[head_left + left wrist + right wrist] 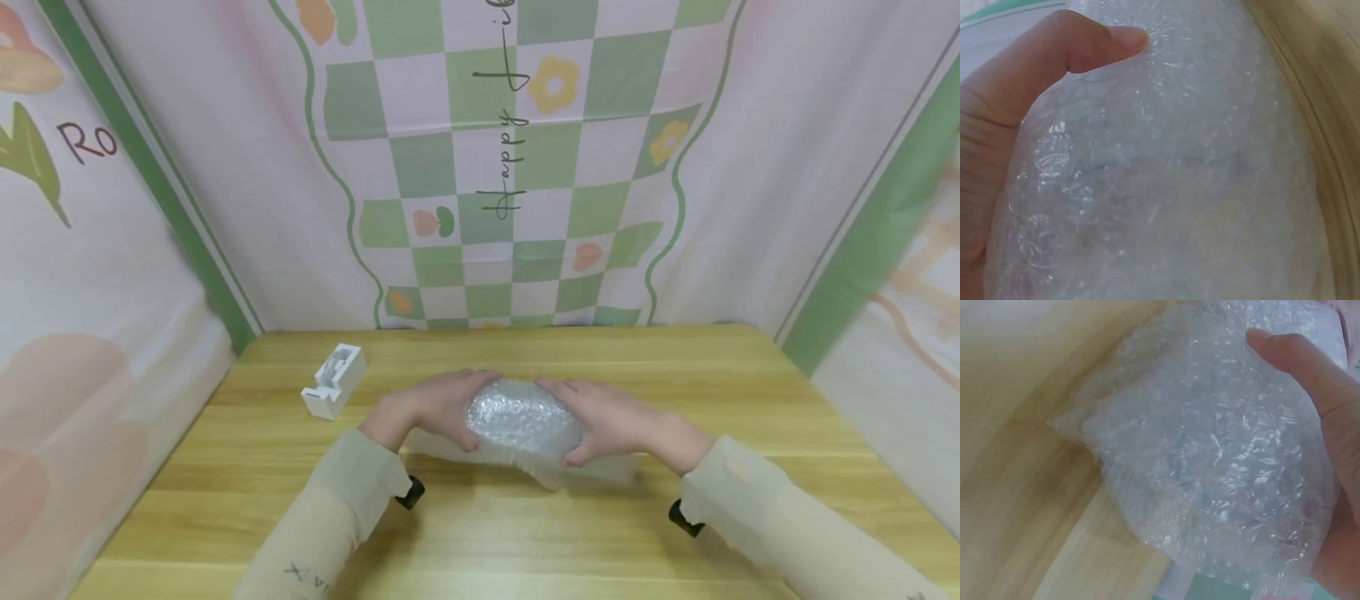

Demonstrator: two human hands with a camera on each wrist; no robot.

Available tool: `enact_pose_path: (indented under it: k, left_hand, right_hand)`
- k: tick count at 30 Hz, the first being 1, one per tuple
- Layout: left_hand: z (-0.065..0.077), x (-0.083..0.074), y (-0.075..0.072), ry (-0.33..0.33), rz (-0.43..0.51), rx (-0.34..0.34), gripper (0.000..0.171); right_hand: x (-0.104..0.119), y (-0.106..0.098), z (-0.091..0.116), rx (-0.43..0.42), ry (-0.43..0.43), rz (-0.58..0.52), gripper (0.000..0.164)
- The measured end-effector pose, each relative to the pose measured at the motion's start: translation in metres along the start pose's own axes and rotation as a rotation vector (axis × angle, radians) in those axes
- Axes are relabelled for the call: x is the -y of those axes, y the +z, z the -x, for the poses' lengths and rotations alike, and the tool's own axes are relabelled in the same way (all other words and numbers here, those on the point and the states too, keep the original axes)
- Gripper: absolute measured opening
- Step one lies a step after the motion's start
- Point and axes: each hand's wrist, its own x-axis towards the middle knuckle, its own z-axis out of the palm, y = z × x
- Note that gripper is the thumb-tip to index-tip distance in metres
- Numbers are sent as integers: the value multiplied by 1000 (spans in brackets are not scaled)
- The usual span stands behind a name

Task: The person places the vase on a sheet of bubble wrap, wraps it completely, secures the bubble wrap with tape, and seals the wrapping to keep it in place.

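Observation:
A bundle of clear bubble wrap (522, 417) is held between both hands, low over the middle of the wooden table. What lies inside the wrap is hidden by its layers. My left hand (447, 406) grips the bundle's left end, its thumb (1100, 47) pressed onto the plastic in the left wrist view. On the other end, my right hand (606, 418) grips with the thumb (1297, 356) across the top. Loose flaps of the bubble wrap (1147, 437) hang out past the bundle toward the near side.
A white tape dispenser (335, 381) stands at the left rear of the wooden table (480, 546). Behind the table hangs a green-and-white checkered cloth (487, 167), and printed fabric walls (97, 333) close in both sides.

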Motion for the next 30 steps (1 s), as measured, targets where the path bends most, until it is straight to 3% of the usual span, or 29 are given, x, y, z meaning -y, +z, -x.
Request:
enact_pose_path:
  k: [12, 23, 30]
  left_hand:
    - [-2, 6, -2, 21, 87, 56, 105]
    - [-2, -1, -8, -38, 197, 141, 106]
    - [-3, -4, -5, -50, 192, 136, 112]
  right_hand:
    - [-6, -8, -6, 102, 7, -74, 107]
    - [-9, -12, -10, 199, 33, -151, 110]
    - [-11, -14, -10, 226, 45, -168, 112]
